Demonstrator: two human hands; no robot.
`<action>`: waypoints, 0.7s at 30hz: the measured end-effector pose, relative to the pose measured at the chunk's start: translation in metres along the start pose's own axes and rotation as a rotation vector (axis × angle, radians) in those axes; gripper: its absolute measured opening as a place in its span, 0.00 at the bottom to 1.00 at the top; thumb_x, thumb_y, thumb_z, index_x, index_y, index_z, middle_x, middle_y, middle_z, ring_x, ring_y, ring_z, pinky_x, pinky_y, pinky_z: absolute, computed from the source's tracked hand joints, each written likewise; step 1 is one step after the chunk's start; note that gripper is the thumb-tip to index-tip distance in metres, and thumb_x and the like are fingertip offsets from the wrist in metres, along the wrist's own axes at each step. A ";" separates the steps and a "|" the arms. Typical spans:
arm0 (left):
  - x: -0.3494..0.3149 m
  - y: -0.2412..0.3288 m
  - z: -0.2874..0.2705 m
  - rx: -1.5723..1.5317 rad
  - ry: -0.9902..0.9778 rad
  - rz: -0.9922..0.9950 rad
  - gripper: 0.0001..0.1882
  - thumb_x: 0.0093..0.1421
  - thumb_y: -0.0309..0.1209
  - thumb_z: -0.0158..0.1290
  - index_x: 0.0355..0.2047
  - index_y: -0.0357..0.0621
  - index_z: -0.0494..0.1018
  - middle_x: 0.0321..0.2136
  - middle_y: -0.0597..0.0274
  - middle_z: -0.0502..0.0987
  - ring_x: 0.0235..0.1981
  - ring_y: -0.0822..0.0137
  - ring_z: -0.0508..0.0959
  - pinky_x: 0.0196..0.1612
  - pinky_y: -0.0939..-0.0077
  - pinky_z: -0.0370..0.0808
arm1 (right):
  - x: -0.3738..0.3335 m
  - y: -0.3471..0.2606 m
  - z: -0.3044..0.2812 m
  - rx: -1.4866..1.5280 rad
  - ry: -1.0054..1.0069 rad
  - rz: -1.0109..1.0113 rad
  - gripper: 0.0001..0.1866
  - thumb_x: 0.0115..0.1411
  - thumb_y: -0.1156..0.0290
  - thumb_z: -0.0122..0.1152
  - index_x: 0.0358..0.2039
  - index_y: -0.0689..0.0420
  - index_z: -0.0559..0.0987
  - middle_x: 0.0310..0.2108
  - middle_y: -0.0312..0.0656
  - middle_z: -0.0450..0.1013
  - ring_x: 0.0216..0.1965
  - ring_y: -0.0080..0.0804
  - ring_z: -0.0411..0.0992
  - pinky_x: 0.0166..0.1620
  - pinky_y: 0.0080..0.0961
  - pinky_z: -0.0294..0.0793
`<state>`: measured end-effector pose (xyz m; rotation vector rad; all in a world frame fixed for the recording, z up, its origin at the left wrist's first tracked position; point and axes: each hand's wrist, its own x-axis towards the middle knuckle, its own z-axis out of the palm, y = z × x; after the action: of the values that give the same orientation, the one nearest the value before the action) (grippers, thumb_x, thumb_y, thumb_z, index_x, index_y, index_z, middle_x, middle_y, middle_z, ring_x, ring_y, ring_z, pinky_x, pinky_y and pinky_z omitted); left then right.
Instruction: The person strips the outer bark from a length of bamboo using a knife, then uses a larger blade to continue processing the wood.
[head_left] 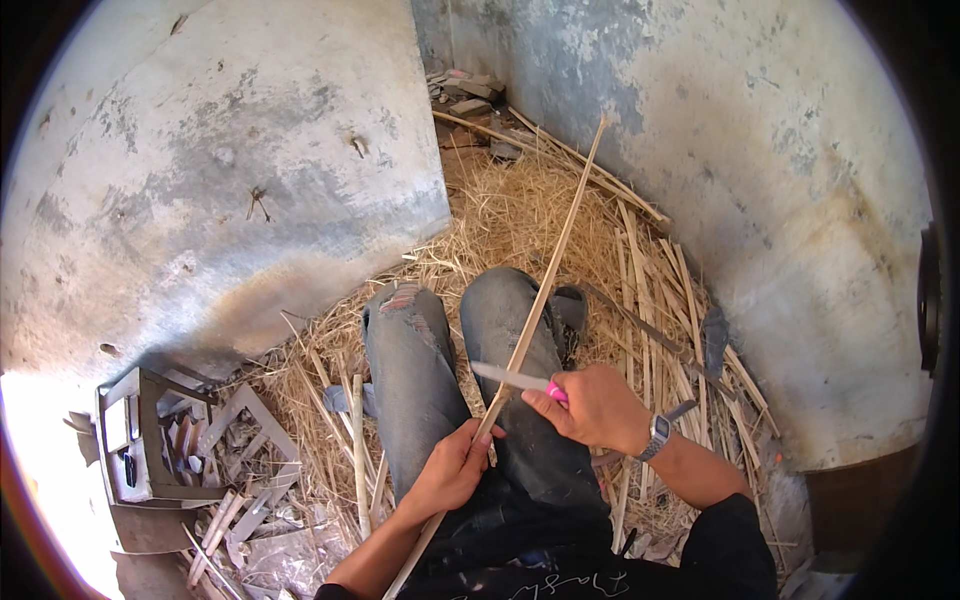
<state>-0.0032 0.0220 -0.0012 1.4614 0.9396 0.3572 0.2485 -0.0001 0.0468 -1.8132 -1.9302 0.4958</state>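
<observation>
Left grip [452, 470] closed on the long pale strip [550, 272]: strip runs through it, near part down to the lower edge of view, longer part slanting up and right over the right knee [500, 305]. Right grip [600, 410] closed round the pink-handled knife [531, 381], blade across the strip, just beyond the left grip. Straw-like shavings [500, 205] heaped past the knee

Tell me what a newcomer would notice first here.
First, the pink-handled knife in the right hand, just below the picture's centre, crossing a long pale strip that slants up past the knees. The left hand grips the strip lower down. Beyond the knees, loose straw-like shavings spread between weathered walls.
</observation>
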 end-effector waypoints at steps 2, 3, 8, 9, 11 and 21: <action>0.004 0.004 -0.001 -0.020 -0.017 0.015 0.14 0.77 0.35 0.42 0.50 0.40 0.73 0.21 0.65 0.71 0.23 0.74 0.72 0.29 0.73 0.71 | -0.003 -0.007 0.003 -0.244 -0.053 0.009 0.33 0.67 0.40 0.56 0.19 0.59 0.80 0.13 0.52 0.72 0.18 0.55 0.74 0.23 0.46 0.72; 0.003 0.003 0.000 -0.024 -0.020 0.016 0.14 0.77 0.35 0.42 0.50 0.40 0.73 0.21 0.65 0.71 0.23 0.74 0.72 0.29 0.73 0.71 | 0.000 -0.002 0.006 -0.248 -0.055 0.011 0.33 0.67 0.40 0.56 0.19 0.59 0.80 0.13 0.52 0.72 0.18 0.55 0.74 0.23 0.46 0.72; 0.001 0.003 -0.008 -0.177 -0.067 -0.093 0.13 0.78 0.35 0.41 0.44 0.40 0.72 0.18 0.70 0.67 0.21 0.76 0.68 0.26 0.75 0.68 | 0.034 0.042 0.012 -0.289 0.117 0.048 0.34 0.67 0.39 0.55 0.18 0.57 0.80 0.13 0.53 0.72 0.17 0.55 0.74 0.22 0.47 0.72; 0.001 0.001 -0.007 -0.180 -0.063 -0.094 0.13 0.78 0.35 0.41 0.44 0.40 0.72 0.18 0.70 0.67 0.21 0.76 0.68 0.26 0.75 0.68 | 0.032 0.039 0.015 -0.295 0.122 0.012 0.35 0.67 0.38 0.54 0.16 0.57 0.79 0.13 0.53 0.71 0.17 0.55 0.74 0.22 0.47 0.72; 0.002 -0.003 -0.004 -0.134 -0.031 -0.071 0.13 0.78 0.35 0.41 0.44 0.40 0.72 0.17 0.70 0.66 0.20 0.76 0.68 0.26 0.74 0.68 | 0.017 0.021 0.023 -0.301 0.068 -0.038 0.35 0.67 0.38 0.54 0.16 0.56 0.79 0.12 0.53 0.71 0.17 0.55 0.74 0.21 0.47 0.72; -0.021 0.006 -0.004 0.122 0.077 -0.025 0.13 0.77 0.35 0.42 0.44 0.40 0.72 0.18 0.63 0.70 0.20 0.70 0.72 0.27 0.70 0.69 | 0.015 0.025 0.026 -0.349 -0.067 -0.110 0.36 0.66 0.34 0.51 0.21 0.55 0.83 0.14 0.52 0.73 0.19 0.55 0.76 0.23 0.48 0.74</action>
<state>-0.0172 0.0102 0.0115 1.5540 1.0556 0.3446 0.2546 0.0172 0.0128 -1.8996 -2.2617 0.1932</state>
